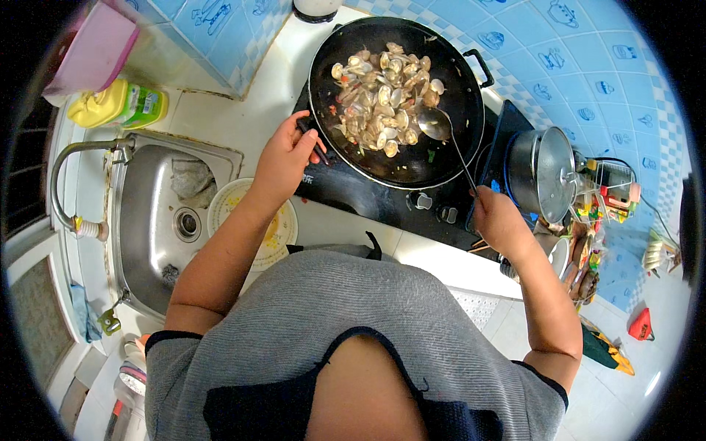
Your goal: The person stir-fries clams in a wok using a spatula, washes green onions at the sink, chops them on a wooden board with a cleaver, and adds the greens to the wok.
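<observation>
A large black wok (358, 165) sits on the black gas stove (353, 195), holding a heap of clams (386, 105) with red and green bits among them. My left hand (287, 151) grips the wok's near-left handle (312, 142). In my right hand (499, 220) is the handle of a metal ladle (434, 123), whose bowl rests inside the wok at the right edge of the clams. The wok's other loop handle (481, 68), at the upper right, is free of my hands.
A lidded pot (529, 173) stands on the stove's right. Left of me are a steel sink (149, 204) with a cloth (192, 182), a curved faucet (69, 160) and a yellow-green jug (124, 105). A patterned plate (220, 206) lies partly under my left forearm. Condiments (612, 193) crowd the far right.
</observation>
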`<action>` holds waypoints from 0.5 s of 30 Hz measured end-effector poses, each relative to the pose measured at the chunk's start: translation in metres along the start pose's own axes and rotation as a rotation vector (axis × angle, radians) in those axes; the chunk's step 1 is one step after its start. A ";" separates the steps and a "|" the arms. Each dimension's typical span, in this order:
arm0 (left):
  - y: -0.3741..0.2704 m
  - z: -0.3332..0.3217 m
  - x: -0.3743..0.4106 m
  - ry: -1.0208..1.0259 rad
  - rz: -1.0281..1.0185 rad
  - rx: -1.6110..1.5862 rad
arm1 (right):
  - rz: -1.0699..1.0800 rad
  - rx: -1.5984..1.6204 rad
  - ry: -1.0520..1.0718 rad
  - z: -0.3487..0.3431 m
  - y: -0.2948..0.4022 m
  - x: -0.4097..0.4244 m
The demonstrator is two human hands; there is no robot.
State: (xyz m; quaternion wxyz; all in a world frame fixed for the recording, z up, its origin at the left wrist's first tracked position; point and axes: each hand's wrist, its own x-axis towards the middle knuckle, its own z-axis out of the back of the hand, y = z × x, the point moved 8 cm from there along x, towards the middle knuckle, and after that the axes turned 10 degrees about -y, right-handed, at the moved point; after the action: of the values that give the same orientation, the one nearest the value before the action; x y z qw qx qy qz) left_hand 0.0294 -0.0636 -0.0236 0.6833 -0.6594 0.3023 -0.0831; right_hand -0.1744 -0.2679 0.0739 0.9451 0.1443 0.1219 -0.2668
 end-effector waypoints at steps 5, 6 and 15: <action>-0.002 -0.001 0.000 0.010 0.015 0.019 | -0.027 -0.012 0.052 -0.014 0.000 0.014; -0.002 -0.002 0.000 0.013 0.011 0.015 | -0.053 0.029 0.075 -0.020 -0.005 0.014; 0.003 0.001 0.002 -0.007 0.024 0.019 | -0.590 0.807 0.318 -0.017 -0.006 -0.006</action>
State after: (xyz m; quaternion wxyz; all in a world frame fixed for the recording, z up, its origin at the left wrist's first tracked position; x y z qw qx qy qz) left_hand 0.0310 -0.0634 -0.0273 0.6917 -0.6494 0.3068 -0.0754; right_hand -0.1847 -0.2644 0.0590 0.6689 0.4949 0.1867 -0.5222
